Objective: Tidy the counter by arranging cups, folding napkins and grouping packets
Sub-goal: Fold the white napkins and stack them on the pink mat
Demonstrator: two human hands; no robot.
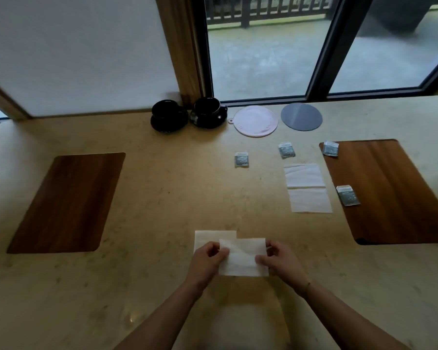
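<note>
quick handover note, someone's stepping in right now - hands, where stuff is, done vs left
Left hand and right hand pinch opposite ends of a napkin, mid-fold, over another napkin.
Two napkins lie flat by the right wooden mat.
Four packets are scattered.
Done: two black cups on saucers, side by side.
Left: finish the napkins, group the packets.

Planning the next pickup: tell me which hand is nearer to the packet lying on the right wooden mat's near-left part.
Right. The right hand pinches the napkin directly below-left of that packet; the left hand holds the napkin's opposite edge, farther left.
</note>
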